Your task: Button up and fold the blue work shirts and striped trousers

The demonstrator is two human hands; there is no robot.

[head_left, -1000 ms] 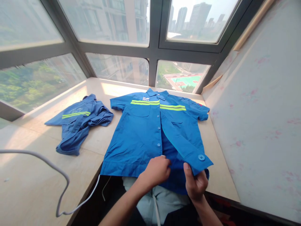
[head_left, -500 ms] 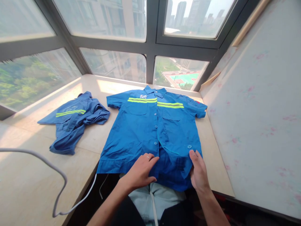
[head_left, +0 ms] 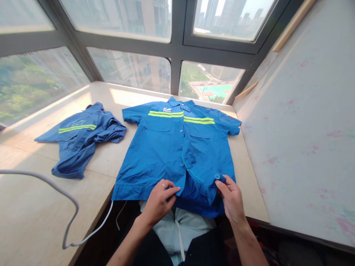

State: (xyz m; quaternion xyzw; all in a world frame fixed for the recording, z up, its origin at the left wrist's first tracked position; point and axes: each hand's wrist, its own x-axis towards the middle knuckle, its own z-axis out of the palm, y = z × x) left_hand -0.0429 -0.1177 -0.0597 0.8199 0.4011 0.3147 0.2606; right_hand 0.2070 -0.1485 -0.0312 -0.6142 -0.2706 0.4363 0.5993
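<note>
A blue short-sleeved work shirt with yellow-green stripes lies spread front side up, collar toward the window and hem toward me. Its lower front is parted, showing the darker inside of the back panel. My left hand is closed on the bottom corner of the left-hand front edge, thumb and fingers pinched. My right hand pinches the other front panel near its bottom corner, lifted and folded back slightly. A round blue button shows right at the right fingertips.
A second blue shirt, crumpled, lies to the left on the pale sill top. A grey-white cable loops over the front left edge. Windows stand behind, and a flowered wall borders the right.
My right hand has drawn its shirt panel and button slightly left. My left fingers have closed on the opposite front corner. The view has shifted slightly.
</note>
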